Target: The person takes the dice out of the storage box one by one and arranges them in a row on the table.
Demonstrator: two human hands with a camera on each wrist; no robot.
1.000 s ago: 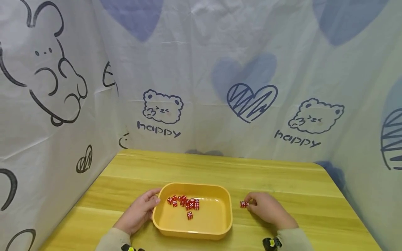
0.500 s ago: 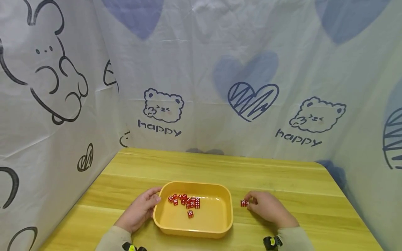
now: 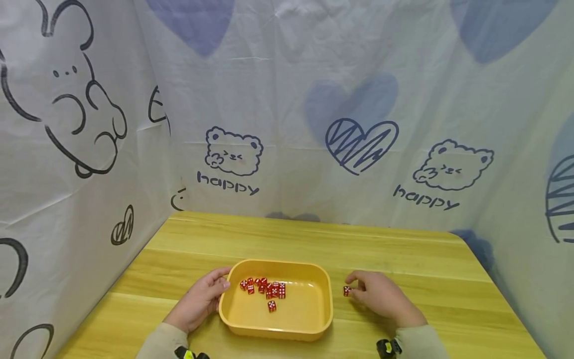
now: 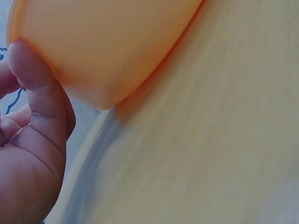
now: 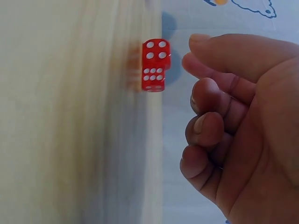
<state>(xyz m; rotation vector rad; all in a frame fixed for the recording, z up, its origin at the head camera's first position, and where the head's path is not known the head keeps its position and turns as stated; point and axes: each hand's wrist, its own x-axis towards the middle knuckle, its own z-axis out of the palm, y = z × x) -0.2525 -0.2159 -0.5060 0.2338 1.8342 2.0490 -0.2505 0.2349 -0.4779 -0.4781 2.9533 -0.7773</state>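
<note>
In the head view, a yellow plastic tray (image 3: 291, 319) stood on a wood-grain tabletop (image 3: 394, 249). Red dice (image 3: 275, 292) with white pips lay inside it, most of them clustered toward the tray's far left part; one die (image 3: 271, 306) sat apart from them, nearer the tray's near wall. The left hand (image 3: 199, 298) gripped the tray's left end. Off the tray's right side was the right hand (image 3: 378, 296), its fingertips just beside another red die (image 3: 347, 291) on the tabletop. Behind the tray hung a pale cloth (image 3: 287, 89) printed with hearts, bear faces and the word "happy".

In the left wrist view, the thumb (image 4: 35, 70) pressed on the tray's wall by the rim, other fingers partly hidden behind it.

In the right wrist view, two red dice (image 5: 154, 65) showed together, fours and sixes toward the camera, presumably those right of the tray. The right hand's fingers were loosely bent, clear of both dice, holding nothing.
</note>
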